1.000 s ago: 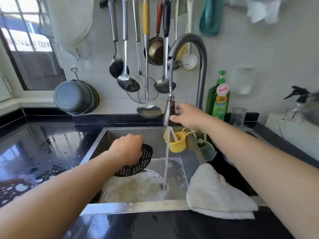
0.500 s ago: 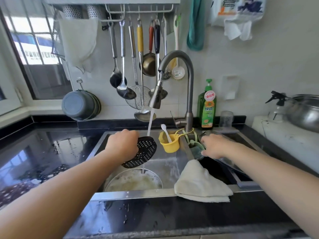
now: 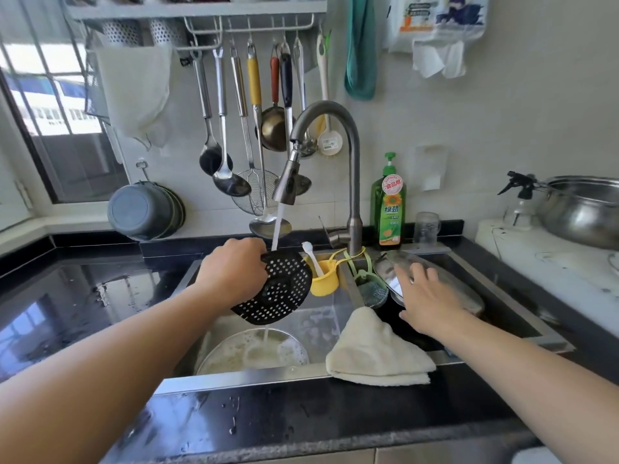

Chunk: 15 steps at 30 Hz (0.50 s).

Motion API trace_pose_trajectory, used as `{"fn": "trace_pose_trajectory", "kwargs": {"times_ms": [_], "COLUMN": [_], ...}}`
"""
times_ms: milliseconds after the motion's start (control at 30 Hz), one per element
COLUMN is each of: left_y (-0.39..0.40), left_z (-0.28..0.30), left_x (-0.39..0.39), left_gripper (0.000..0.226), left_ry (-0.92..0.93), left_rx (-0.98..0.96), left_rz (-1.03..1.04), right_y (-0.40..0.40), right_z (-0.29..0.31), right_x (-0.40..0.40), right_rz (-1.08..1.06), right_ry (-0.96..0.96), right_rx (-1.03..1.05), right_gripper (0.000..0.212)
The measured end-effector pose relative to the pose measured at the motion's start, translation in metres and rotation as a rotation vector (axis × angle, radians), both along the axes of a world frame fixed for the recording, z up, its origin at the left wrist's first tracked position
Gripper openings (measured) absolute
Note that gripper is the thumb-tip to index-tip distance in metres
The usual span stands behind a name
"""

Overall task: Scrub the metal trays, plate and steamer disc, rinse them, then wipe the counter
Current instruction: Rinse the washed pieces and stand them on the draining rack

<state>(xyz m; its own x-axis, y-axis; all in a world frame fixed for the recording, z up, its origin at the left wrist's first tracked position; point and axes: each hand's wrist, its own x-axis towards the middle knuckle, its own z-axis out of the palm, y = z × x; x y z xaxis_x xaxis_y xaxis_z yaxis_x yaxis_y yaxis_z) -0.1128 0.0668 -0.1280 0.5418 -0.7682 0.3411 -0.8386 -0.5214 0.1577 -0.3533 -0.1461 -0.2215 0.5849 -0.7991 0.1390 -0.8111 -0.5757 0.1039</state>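
Steamer disc: a black perforated steamer disc (image 3: 279, 289) is held tilted over the left basin of the sink (image 3: 234, 380), just under the spray head.
Left hand: the left hand (image 3: 234, 269) is curled round the disc's upper left edge; the fingers are hidden behind the disc, the knuckles are seen from above.
Water: a stream of water (image 3: 276, 226) is run from the faucet (image 3: 321, 135) onto the disc's top edge; a thinner stream is seen leaving below the disc.
Basin below: a round metal tray (image 3: 234, 356), filled with foamy water, is lying under the disc in the left basin.
Right hand: the right hand (image 3: 423, 298) is spread flat, fingers straight, over the right basin; nothing is gripped. The fingertips are laid on or just above a tilted metal plate (image 3: 445, 279); contact cannot be told.
Sink divider: a cream cloth (image 3: 375, 353) is draped over the front of the divider and the sink's front rim. A yellow cup (image 3: 323, 277) with a white spoon in it is hung beside the disc; a green-framed scourer (image 3: 370, 289) is hung just right of it.
Counter: black counter (image 3: 83, 296), wet with droplets on the left.
Back ledge: a green dish soap bottle (image 3: 388, 209) and a clear glass (image 3: 426, 227) are stood right of the faucet base.
Wall: ladles and skimmers are hung from a rail (image 3: 254, 28) behind the faucet.
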Motion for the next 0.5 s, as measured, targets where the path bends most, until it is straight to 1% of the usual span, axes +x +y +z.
{"fn": "trace_pose_trajectory", "kwargs": {"times_ms": [67,200,267,333,400,433,467,500], "left_y": [-0.008,-0.027,-0.036,-0.044,-0.052,-0.057,-0.065,-0.075], "left_z": [-0.001,-0.009,-0.012,-0.014,-0.012,-0.010,-0.007,-0.006], "left_x": [-0.006,-0.023,-0.032,-0.038,-0.044,-0.048,-0.052,-0.055], "left_gripper": [0.018,0.022,0.020,0.016,0.009,0.007,0.006,0.005], "left_ry": [0.027,-0.008,-0.052,-0.064,0.020,0.101,0.221,0.400], "left_rx": [-0.047,-0.077,-0.079,-0.128,-0.260,-0.331,-0.394,-0.449], "left_rz": [-0.010,-0.068,-0.106,-0.124,-0.133,-0.121,-0.098,-0.073], "right_y": [-0.006,-0.022,-0.032,-0.042,-0.050,-0.053,-0.056,-0.060], "right_z": [0.004,0.026,0.037,0.046,0.055,0.059,0.063,0.067], "right_x": [-0.008,-0.024,-0.030,-0.033,-0.035,-0.037,-0.040,-0.043], "right_rz": [0.004,0.009,-0.023,-0.037,-0.014,0.004,0.016,0.017], "right_ry": [-0.030,-0.054,-0.107,-0.154,-0.159,-0.155,-0.162,-0.177], "right_rx": [-0.033,-0.164,-0.172,-0.135,-0.082,-0.055,-0.026,0.000], "right_gripper": [0.091,0.064,0.058,0.055,0.059,0.060,0.062,0.062]}}
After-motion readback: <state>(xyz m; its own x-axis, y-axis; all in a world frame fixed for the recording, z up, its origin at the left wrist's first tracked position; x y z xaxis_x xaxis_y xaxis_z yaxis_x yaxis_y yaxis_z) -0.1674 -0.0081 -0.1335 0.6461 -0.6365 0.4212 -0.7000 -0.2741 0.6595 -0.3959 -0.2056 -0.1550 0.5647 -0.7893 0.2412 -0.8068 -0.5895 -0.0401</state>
